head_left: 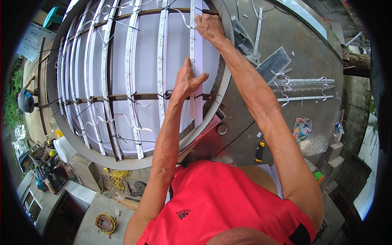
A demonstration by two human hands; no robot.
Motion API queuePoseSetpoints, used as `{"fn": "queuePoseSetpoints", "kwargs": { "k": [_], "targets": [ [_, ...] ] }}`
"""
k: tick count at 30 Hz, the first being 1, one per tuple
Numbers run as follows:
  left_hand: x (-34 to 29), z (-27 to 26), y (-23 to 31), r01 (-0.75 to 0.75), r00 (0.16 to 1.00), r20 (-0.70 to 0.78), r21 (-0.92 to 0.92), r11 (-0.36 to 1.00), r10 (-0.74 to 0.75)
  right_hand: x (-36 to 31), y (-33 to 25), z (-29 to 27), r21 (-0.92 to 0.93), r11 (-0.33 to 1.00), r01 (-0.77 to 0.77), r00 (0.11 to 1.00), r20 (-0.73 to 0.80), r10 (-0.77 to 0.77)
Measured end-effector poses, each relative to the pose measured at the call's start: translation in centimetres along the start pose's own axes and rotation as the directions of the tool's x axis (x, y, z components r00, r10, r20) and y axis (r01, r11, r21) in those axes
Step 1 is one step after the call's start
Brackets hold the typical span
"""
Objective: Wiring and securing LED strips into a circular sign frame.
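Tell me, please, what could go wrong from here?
The light strip might shift out of line if the left hand or right hand slips. The curled white wire beside the right forearm could catch on it. The yellow-and-black tool near the edge of the table might be knocked off.

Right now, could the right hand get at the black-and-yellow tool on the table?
Probably yes: the tool lies uncovered on the table, though the right hand is up at the LED strip and would need to draw back.
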State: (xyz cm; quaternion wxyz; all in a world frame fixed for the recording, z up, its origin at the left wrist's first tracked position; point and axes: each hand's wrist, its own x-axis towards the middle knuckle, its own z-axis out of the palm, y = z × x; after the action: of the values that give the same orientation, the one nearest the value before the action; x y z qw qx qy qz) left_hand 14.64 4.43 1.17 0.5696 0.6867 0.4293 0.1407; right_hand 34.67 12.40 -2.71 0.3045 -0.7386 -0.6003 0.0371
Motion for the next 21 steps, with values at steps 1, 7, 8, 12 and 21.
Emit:
{"fn": "queuePoseSetpoints", "kwargs": {
  "k": [1, 7, 8, 12, 21],
  "targets": [
    [0.0, -0.2, -0.2, -0.008, 1.000, 0.007, -0.009, 1.000, 0.008, -0.1, -0.2, 0.3, 0.045, 0.992, -0.121, 0.993, 0.009, 0.120],
    [0.9, -1.5, -0.6, 0.234, 0.959, 0.225, -0.275, 0.933, -0.174, 0.9, 3.7, 1.5, 0.722, 0.254, -0.643, 0.706, 0.432, 0.561],
    [0.5, -1.4, -0.3, 0.225, 0.961, 0.222, -0.280, 0.933, -0.165, 0.7, 3.7, 1.9, 0.723, 0.263, -0.639, 0.712, 0.426, 0.558],
    [0.4, -0.9, -0.2, 0.220, 0.955, 0.251, -0.250, 0.943, -0.156, 1.4, 3.9, 1.9, 0.510, 0.594, -0.622, 0.781, 0.357, 0.512],
    [0.1, -0.7, -1.6, 0.185, 0.960, 0.256, -0.285, 0.941, -0.111, 0.8, 0.1, -1.2, 0.098, 0.966, -0.240, 0.940, 0.271, 0.206]
  ]
}}
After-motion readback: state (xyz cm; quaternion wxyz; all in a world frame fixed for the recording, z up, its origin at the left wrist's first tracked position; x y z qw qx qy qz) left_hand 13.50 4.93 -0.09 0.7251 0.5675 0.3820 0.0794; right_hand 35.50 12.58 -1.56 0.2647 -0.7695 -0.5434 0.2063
